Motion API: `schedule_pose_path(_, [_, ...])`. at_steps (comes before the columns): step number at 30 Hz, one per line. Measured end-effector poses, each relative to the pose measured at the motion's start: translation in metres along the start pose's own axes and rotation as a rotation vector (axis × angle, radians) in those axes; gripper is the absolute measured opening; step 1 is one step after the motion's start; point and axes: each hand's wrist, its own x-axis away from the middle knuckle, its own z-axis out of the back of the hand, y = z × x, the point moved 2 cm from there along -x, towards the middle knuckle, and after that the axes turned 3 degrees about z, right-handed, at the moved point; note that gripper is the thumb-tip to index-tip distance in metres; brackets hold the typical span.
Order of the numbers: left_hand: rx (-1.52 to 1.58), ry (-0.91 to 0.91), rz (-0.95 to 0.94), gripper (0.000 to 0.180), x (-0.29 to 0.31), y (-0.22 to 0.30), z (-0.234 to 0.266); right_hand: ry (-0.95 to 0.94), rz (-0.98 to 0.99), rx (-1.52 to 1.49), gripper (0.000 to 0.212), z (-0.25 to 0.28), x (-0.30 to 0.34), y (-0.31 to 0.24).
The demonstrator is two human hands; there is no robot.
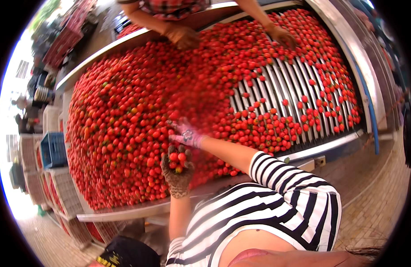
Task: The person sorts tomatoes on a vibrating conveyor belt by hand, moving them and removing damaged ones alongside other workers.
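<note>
A thick layer of red cherry tomatoes covers most of the sorting table, with a few yellower or greener ones among them. My left hand, in a brown patterned glove, is cupped palm up at the near edge of the layer, and several tomatoes rest in its fingers. Just beyond it, my right hand wears a pink glove with a flower print. It reaches leftward over the tomatoes with its fingers stretched out, their tips partly lost among the fruit. The tomatoes beyond my right hand are smeared by motion.
Metal rollers show at right between scattered tomatoes. Across the table, a co-worker's gloved left hand and right hand touch the fruit. Stacked pale crates and a blue crate stand at left. A dark cap shows below.
</note>
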Motion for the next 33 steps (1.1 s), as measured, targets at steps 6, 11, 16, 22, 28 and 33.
schedule_pose_path(6, [0.062,-0.259,-0.390,0.031,0.059,0.088,-0.034,0.169,0.236,-0.430,0.036,0.053,0.042,0.005])
schedule_pose_path(11, [0.036,-0.294,-0.912,0.032,0.181,0.188,-0.037,0.345,0.034,-0.368,0.033,0.124,0.054,0.098])
schedule_pose_path(16, [0.245,-0.138,-1.340,0.034,0.300,0.253,0.030,0.500,-0.080,-0.620,0.033,0.161,0.069,0.135])
schedule_pose_path(22, [0.261,0.418,-1.372,0.032,0.346,0.286,0.212,0.649,-0.210,-0.616,0.030,0.207,0.102,0.186])
schedule_pose_path(28, [-0.224,1.310,-1.159,0.046,0.338,0.288,0.289,0.670,-0.357,0.021,0.033,0.240,0.181,0.142])
schedule_pose_path(33, [-1.216,1.634,-1.447,0.046,0.320,0.273,0.192,0.311,-0.390,1.049,0.077,0.295,0.268,0.158])
